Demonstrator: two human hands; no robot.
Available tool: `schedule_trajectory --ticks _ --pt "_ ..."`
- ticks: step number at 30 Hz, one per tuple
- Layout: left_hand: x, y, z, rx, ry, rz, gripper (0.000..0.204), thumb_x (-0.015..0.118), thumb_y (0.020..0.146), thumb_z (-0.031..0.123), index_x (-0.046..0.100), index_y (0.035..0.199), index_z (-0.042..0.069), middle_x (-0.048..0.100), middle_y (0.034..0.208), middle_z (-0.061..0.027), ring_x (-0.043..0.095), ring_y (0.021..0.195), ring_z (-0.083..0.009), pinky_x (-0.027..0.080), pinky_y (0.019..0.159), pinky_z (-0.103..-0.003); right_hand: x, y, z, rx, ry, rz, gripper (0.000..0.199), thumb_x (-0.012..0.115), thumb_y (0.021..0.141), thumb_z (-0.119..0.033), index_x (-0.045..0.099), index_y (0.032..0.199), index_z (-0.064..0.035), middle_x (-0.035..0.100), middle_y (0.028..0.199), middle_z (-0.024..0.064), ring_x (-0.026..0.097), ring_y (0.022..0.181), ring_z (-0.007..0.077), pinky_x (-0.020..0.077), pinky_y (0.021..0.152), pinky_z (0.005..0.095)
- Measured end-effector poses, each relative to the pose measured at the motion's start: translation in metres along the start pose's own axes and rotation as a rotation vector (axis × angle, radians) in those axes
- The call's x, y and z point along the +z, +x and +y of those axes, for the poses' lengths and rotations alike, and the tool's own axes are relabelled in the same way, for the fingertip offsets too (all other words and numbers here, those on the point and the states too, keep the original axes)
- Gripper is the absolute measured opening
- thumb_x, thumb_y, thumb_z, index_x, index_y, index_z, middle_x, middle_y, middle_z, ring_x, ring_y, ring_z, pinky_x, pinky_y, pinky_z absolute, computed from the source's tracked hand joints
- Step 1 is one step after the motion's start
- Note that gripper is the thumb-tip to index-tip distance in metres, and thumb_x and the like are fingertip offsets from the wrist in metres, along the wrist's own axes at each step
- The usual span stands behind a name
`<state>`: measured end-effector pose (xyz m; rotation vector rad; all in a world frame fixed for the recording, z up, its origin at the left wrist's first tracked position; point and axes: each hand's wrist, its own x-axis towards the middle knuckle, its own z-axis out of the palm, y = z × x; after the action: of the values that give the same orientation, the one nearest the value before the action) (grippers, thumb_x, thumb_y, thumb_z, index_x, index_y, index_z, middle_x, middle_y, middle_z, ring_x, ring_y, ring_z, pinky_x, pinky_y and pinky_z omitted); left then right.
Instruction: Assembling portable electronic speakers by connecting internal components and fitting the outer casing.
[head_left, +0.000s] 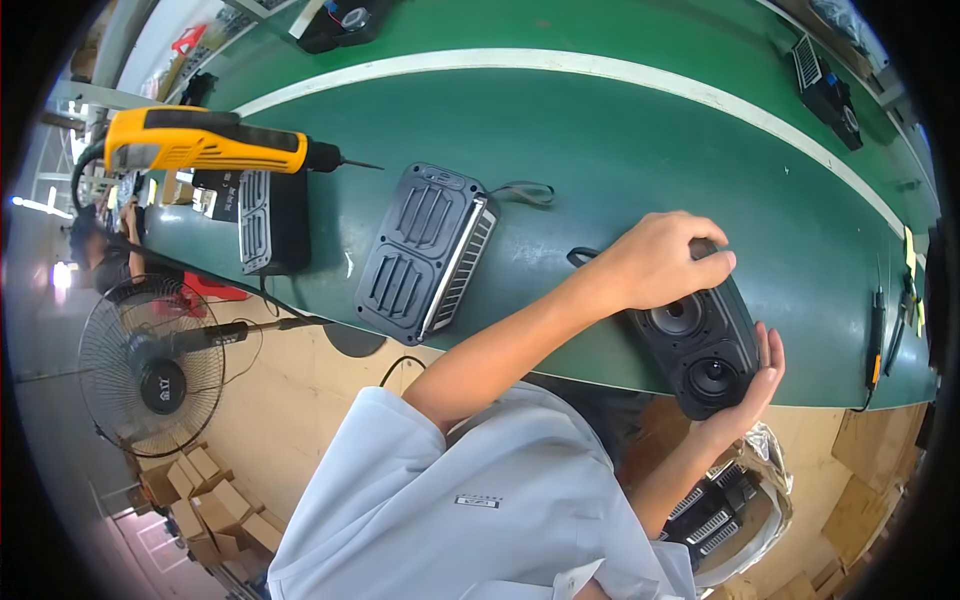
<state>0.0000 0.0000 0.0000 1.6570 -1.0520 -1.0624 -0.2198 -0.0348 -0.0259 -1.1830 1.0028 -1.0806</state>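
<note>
A black speaker housing (694, 343) with two round drivers lies tilted at the table's right front edge. Reaching across, my left hand (665, 262) is closed over its far end, with thumb and forefinger at the corner; whether something small is pinched there cannot be seen. My right hand (757, 385) cups the near right side, its fingers along the edge. To the left, a dark speaker with slotted panels (418, 255) and a wrist strap (524, 192) lies on the table. Another boxy speaker (272, 222) stands farther left.
A yellow electric screwdriver (205, 140) hangs above the left side. Another slim driver tool (876, 340) lies at the right edge. Across a white strip, speaker parts (828, 95) rest on the green table (580, 130). A fan (155, 365) and cardboard boxes (215, 505) stand left; a parts-filled bin (765, 500) sits below right.
</note>
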Motion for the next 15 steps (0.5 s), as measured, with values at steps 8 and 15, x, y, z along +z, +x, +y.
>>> schedule_trajectory --ticks 8,15 --pt "0.011 -0.030 -0.025 0.467 -0.045 0.194 0.040 0.064 0.096 0.033 0.076 0.112 0.000 0.070 0.116 -0.0163 0.064 0.111 -0.0281 0.048 0.099 -0.038 -0.023 -0.028 0.017 -0.196 -0.070 -0.118 0.127 0.091 0.069 -0.065 0.030 0.158 0.0020 0.054 0.136 0.0154 0.054 0.130 0.0273 0.0422 0.110 0.0407" --pt "0.012 -0.037 -0.049 0.671 -0.193 0.089 0.080 0.082 0.079 0.062 0.064 0.135 0.007 0.055 0.143 -0.0210 0.059 0.124 -0.0356 0.046 0.104 -0.044 -0.029 -0.025 0.017 -0.228 0.033 -0.215 0.115 0.094 0.070 -0.050 0.033 0.155 0.0007 0.055 0.135 0.0154 0.055 0.127 0.0258 0.0428 0.109 0.0397"
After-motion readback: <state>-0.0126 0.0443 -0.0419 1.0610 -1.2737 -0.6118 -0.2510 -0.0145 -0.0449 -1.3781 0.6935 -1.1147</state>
